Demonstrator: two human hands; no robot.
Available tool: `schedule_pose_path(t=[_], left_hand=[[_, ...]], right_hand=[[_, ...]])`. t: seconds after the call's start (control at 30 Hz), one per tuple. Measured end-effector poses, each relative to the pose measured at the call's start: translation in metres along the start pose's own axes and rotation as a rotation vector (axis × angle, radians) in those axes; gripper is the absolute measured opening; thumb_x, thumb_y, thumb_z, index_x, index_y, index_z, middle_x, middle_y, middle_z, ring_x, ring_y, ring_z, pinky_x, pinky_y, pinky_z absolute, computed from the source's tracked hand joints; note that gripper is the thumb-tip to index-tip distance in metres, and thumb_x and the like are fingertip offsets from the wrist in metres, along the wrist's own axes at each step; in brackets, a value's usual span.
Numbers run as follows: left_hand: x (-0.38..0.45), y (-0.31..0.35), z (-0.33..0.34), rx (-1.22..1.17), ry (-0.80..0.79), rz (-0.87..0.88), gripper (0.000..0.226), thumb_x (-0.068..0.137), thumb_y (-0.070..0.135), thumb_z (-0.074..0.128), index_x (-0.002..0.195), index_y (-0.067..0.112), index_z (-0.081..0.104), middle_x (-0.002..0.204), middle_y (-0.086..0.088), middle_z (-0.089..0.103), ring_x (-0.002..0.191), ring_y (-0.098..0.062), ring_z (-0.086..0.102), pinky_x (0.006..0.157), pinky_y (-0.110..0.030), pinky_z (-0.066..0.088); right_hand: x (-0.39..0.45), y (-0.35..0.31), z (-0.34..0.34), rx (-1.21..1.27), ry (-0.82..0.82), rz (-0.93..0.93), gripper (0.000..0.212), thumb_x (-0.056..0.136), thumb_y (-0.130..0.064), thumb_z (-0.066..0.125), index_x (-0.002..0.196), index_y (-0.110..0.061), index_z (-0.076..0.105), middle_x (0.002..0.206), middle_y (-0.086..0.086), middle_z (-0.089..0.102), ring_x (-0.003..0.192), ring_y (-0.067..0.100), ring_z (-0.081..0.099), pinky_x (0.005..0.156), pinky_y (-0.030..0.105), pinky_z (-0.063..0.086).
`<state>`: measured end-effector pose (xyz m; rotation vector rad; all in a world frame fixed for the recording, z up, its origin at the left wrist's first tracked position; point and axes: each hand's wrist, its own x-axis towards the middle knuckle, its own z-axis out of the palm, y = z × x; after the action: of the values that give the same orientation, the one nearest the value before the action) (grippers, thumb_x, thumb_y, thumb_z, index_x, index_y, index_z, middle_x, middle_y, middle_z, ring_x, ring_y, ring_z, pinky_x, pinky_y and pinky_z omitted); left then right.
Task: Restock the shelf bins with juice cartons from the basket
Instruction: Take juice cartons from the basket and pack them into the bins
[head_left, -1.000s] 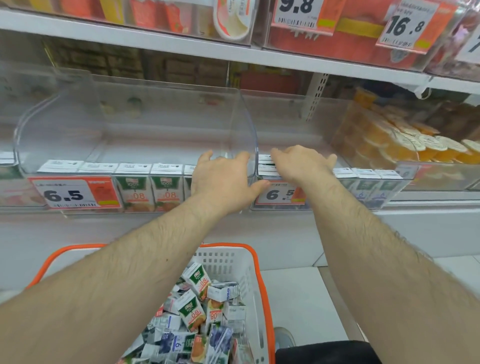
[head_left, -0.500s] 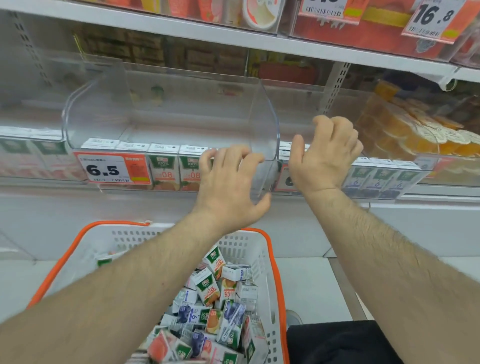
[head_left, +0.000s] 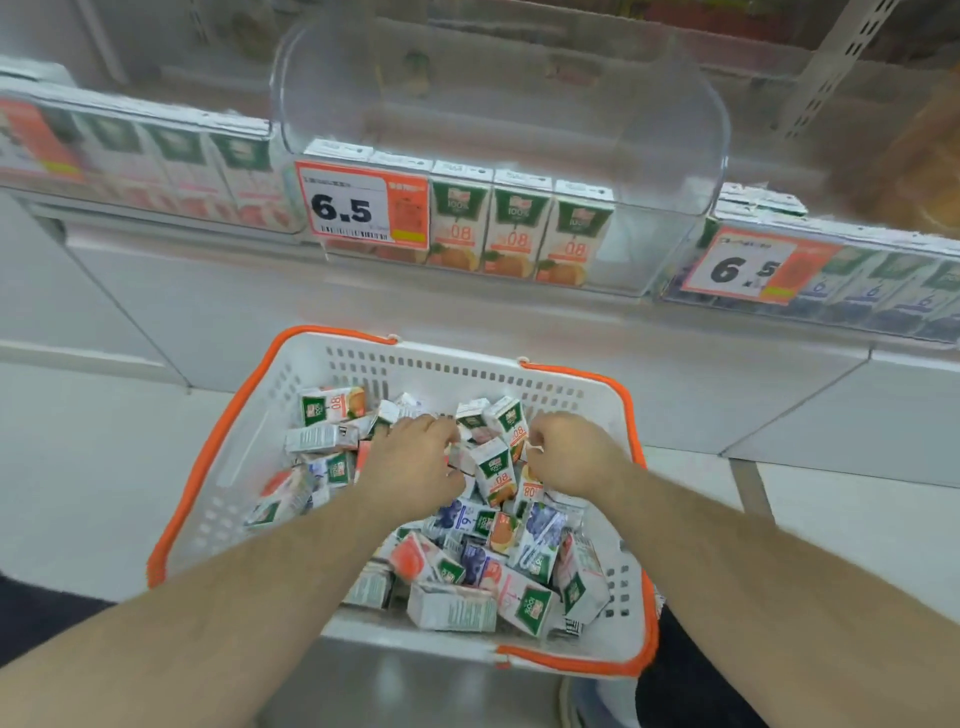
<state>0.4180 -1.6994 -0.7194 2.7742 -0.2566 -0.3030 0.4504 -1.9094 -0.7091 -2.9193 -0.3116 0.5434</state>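
My left hand (head_left: 415, 460) is down in the basket (head_left: 332, 358), knuckles up, fingers curled into the heap of juice cartons (head_left: 467, 561). I cannot tell whether they have closed round one, because the fingertips are buried among the packs. My right hand (head_left: 563, 454) sits just beside it, also curled, and seems to pinch something small and pale at its fingertips, though what exactly is too blurred to say.

Between the two hands stands one orange carton (head_left: 496, 475), roughly upright, green top toward the shelf, its long axis running away from me. It lies on the thumb side of each hand, touching or nearly touching both, so either could take it. My judgement is that the right hand is a shade nearer its upper end.

Around that carton the rest lie jumbled: orange, blue and pink packs at all angles, most on their sides, filling the near half of the basket toward me.

Beyond the basket's far rim, straight ahead and higher, is the clear shelf bin (head_left: 665, 156). A row of orange cartons (head_left: 517, 228) stands along its front, beside the 6.5 price tag (head_left: 345, 208). The right end of that row is bare, and the space behind and above it looks unfilled. That gap is where I judge the next orange carton belongs, lifted up and forward, kept upright.
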Motion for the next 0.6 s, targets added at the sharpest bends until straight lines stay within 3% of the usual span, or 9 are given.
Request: schedule_pose_path(t=[0.13, 0.2, 0.3, 0.37, 0.47, 0.6], left_hand=[[-0.004, -0.033, 0.030, 0.002, -0.235, -0.094, 0.045, 0.083, 0.040, 0.059, 0.126, 0.026, 0.055, 0.126, 0.002, 0.057, 0.114, -0.019, 0.052, 0.095, -0.037, 0.047], [-0.004, -0.044, 0.042, 0.029, -0.333, -0.139, 0.045, 0.083, 0.042, 0.058, 0.126, 0.028, 0.055, 0.130, 0.002, 0.054, 0.115, -0.019, 0.051, 0.092, -0.036, 0.048], [-0.005, -0.051, 0.060, 0.020, -0.528, -0.166, 0.061, 0.082, 0.037, 0.058, 0.141, 0.038, 0.042, 0.147, 0.002, 0.041, 0.131, -0.024, 0.042, 0.102, -0.044, 0.043], [-0.005, -0.051, 0.069, 0.023, -0.660, -0.096, 0.074, 0.079, 0.025, 0.058, 0.147, 0.039, 0.032, 0.157, 0.001, 0.027, 0.142, -0.027, 0.028, 0.111, -0.053, 0.033], [-0.005, -0.049, 0.080, 0.158, -0.797, 0.039, 0.081, 0.080, 0.023, 0.059, 0.149, 0.044, 0.023, 0.161, 0.003, 0.016, 0.146, -0.031, 0.015, 0.114, -0.060, 0.023], [-0.005, -0.048, 0.086, 0.313, -0.786, 0.171, 0.077, 0.083, 0.027, 0.064, 0.149, 0.041, 0.026, 0.158, 0.001, 0.026, 0.141, -0.029, 0.027, 0.111, -0.058, 0.028]], right_hand=[[0.001, 0.005, 0.045, 0.209, -0.122, 0.164, 0.026, 0.089, -0.027, 0.054, 0.113, -0.017, 0.058, 0.109, 0.007, 0.063, 0.095, 0.026, 0.060, 0.083, 0.035, 0.052], [0.003, 0.003, 0.060, 0.298, -0.119, 0.230, 0.048, 0.082, -0.035, 0.062, 0.126, -0.021, 0.050, 0.117, 0.006, 0.062, 0.102, 0.028, 0.061, 0.086, 0.037, 0.052], [0.007, -0.004, 0.080, 0.146, -0.164, 0.235, 0.068, 0.073, -0.050, 0.065, 0.131, -0.021, 0.043, 0.124, 0.006, 0.059, 0.110, 0.029, 0.058, 0.090, 0.038, 0.051], [0.008, -0.010, 0.092, 0.064, -0.194, 0.248, 0.084, 0.068, -0.063, 0.065, 0.136, -0.023, 0.038, 0.133, 0.005, 0.055, 0.119, 0.028, 0.053, 0.094, 0.041, 0.049], [0.017, -0.018, 0.103, 0.186, -0.153, 0.368, 0.095, 0.061, -0.076, 0.064, 0.135, -0.025, 0.033, 0.134, 0.004, 0.054, 0.120, 0.029, 0.052, 0.093, 0.043, 0.050], [0.034, -0.032, 0.103, 0.064, 0.015, 0.406, 0.095, 0.066, -0.081, 0.057, 0.138, -0.023, 0.037, 0.137, 0.008, 0.052, 0.121, 0.031, 0.054, 0.099, 0.046, 0.043]])
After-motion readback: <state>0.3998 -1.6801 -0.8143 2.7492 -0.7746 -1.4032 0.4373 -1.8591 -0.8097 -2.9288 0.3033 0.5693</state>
